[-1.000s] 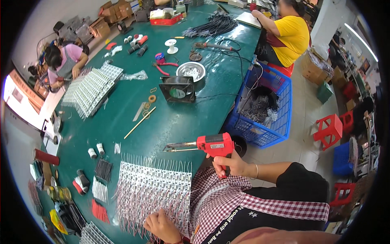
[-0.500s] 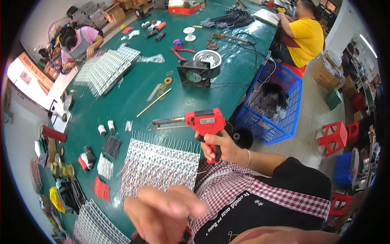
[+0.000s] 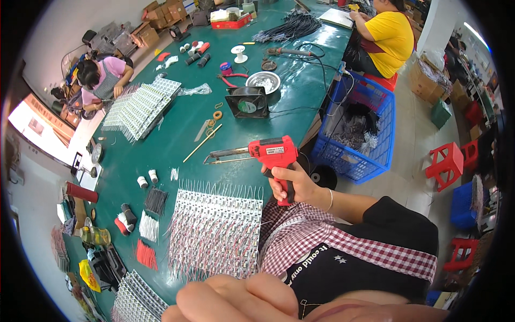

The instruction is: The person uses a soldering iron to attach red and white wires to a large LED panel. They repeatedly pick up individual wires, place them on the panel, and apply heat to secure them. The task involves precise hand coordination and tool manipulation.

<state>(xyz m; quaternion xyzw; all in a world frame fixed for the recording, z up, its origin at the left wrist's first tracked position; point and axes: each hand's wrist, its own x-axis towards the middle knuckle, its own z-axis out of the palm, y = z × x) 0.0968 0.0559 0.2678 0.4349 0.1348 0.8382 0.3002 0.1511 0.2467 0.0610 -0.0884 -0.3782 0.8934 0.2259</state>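
My right hand (image 3: 298, 185) is wrapped round the handle of a red and black soldering gun (image 3: 274, 151). The gun's long metal tip points left over the green table. Very close to the camera, at the lower edge, my left hand (image 3: 236, 298) shows curled fingers; whatever they hold, if anything, is hidden. Between the hands lies a panel of white circuit boards (image 3: 214, 231), with fine wires standing up along its far edge and reddish wires across it. Left of the panel are bundles of black wires (image 3: 156, 200), white wires (image 3: 149, 226) and red wires (image 3: 146, 254).
A fan (image 3: 247, 102), a metal bowl (image 3: 264, 82) and a wooden stick (image 3: 202, 143) lie farther up the table. On the right stands a blue basket (image 3: 354, 155) with red stools (image 3: 445, 166) beyond. One person sits far left by more boards (image 3: 142, 110), another far right.
My left hand has dropped toward the lower edge, uncovering more of the panel, and its fingers are more curled. The view has shifted slightly; my right hand still grips the soldering gun.
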